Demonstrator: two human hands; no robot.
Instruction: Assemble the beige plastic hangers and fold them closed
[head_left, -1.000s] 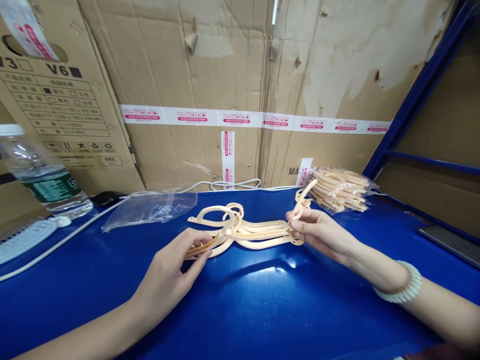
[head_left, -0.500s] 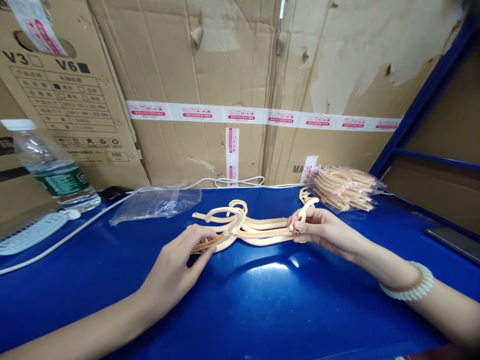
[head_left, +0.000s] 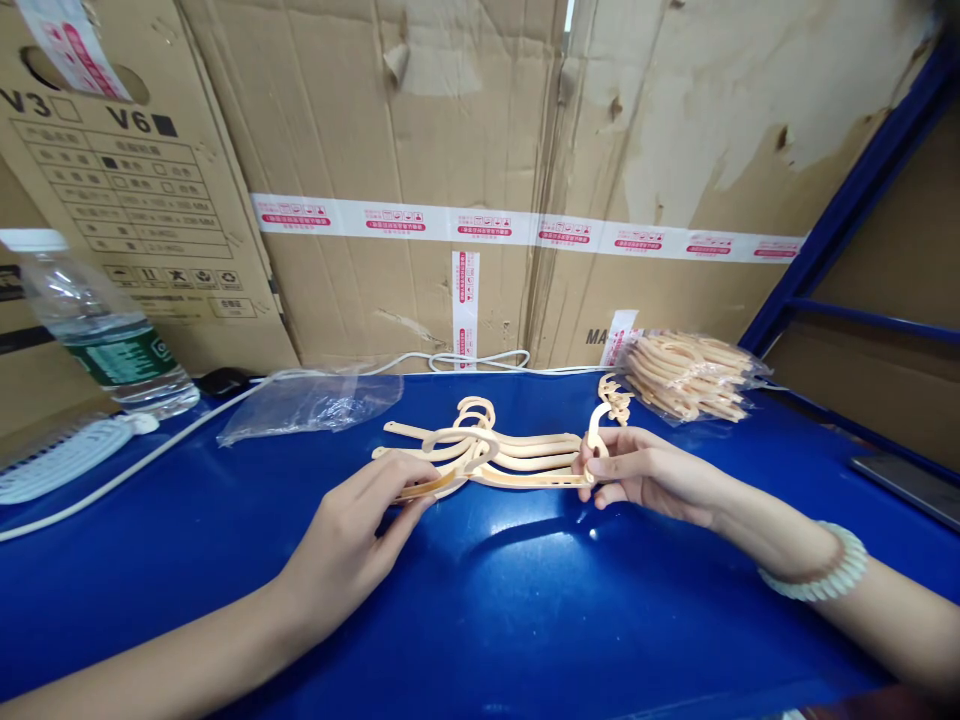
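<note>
Left hand (head_left: 358, 512) grips a hanger (head_left: 525, 481), right hand (head_left: 652, 474) pinches a small hook (head_left: 598, 424) at its end, apparently attaching it, needing careful alignment

The hanger (head_left: 525, 480) between the two hands turns from its earlier pose: its big loop (head_left: 489, 452), tall and open a second ago, now appears flatter and lower. Its right arm drops in front of the loose hangers (head_left: 536, 442), hiding the front bar that showed beneath it, and small slots come into sight near its end. The hooked piece (head_left: 598, 425) in the right hand (head_left: 652, 470) swings from a rightward slant to nearly upright, and a fingertip shows lower, beneath the hanger's end.
</note>
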